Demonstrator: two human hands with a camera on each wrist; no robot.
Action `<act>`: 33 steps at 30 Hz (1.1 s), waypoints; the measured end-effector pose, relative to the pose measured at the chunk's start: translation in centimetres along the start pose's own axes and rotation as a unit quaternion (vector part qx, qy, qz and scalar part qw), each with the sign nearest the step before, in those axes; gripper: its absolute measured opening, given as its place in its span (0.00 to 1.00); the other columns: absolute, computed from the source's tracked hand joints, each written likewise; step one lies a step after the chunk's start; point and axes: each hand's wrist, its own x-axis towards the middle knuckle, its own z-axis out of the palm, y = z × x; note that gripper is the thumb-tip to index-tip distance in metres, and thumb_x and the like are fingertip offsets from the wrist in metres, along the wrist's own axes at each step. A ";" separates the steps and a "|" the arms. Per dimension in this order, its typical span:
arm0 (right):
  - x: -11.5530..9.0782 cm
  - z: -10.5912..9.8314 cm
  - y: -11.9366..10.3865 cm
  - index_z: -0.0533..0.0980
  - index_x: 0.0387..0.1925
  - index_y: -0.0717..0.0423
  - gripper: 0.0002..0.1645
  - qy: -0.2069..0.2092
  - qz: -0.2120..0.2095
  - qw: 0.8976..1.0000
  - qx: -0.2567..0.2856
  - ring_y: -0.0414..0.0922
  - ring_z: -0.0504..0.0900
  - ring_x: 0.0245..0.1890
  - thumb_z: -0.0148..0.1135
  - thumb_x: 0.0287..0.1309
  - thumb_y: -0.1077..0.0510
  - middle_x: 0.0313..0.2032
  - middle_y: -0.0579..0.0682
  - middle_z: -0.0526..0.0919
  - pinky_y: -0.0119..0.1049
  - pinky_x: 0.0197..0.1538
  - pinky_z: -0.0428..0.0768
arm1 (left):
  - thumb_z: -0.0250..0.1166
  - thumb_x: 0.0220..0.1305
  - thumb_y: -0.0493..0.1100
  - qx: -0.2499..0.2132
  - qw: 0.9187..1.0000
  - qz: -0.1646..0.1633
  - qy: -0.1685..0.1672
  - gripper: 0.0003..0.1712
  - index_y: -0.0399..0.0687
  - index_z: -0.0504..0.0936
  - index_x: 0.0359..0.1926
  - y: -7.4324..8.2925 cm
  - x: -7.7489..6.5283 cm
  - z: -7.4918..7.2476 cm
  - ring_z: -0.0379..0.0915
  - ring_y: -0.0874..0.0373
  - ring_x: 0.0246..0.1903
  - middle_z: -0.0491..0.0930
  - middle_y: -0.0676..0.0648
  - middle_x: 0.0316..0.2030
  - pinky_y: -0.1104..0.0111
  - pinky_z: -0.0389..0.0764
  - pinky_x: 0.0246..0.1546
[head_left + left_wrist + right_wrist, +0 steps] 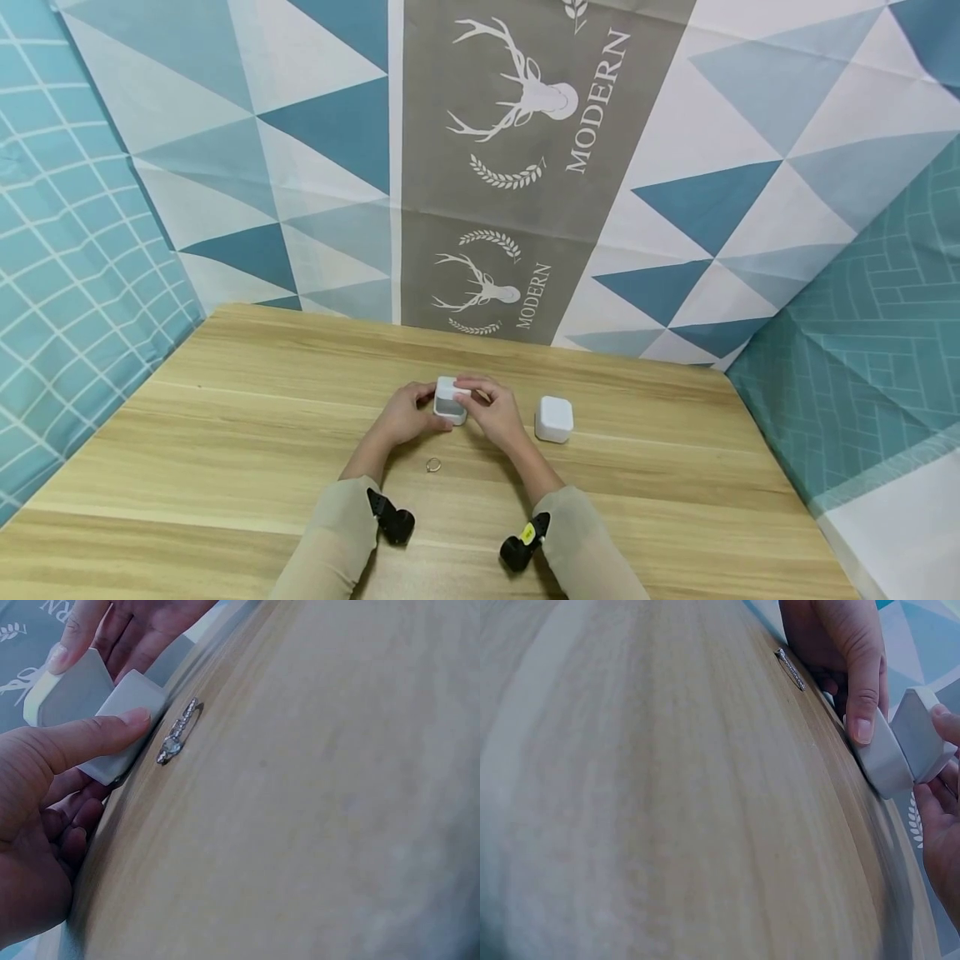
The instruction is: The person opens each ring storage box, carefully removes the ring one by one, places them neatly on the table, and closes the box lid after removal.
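A small white ring box (449,408) stands with its lid tilted up, between both hands at the middle of the table. My left hand (407,414) grips the base (136,696), its thumb lying along the near side in the left wrist view. My right hand (495,414) holds the raised lid (921,735) between thumb and fingers. Nearer to me on the wood lies a ring (172,745) with a clear stone and a band set with small stones; neither hand touches it. The inside of the box is mostly hidden.
A second white box (555,418), closed, stands on the wooden table (247,467) to the right of my right hand. Behind the table hangs a cloth (330,167) with triangles and deer heads. Blue patterned cloths flank both sides.
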 end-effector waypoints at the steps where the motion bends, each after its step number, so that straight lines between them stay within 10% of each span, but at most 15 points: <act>1: 0.0 0.0 0.0 0.77 0.45 0.72 0.16 0.000 0.000 1.000 -0.002 0.57 0.72 0.60 0.62 0.55 0.66 0.54 0.65 0.76 0.39 0.63 0.70 | 0.76 0.43 0.45 0.001 1.000 0.000 0.000 0.40 0.38 0.73 0.59 0.0 0.0 0.0 0.66 0.41 0.60 0.73 0.38 0.57 0.49 0.65 0.62; 33: 0.0 -0.1 -0.1 0.80 0.43 0.67 0.15 0.000 0.022 0.999 -0.034 0.54 0.73 0.59 0.64 0.54 0.64 0.54 0.60 0.78 0.40 0.61 0.73 | 0.76 0.44 0.46 0.008 1.000 0.005 0.000 0.41 0.39 0.72 0.60 -0.1 0.1 0.0 0.65 0.41 0.60 0.73 0.38 0.58 0.48 0.65 0.62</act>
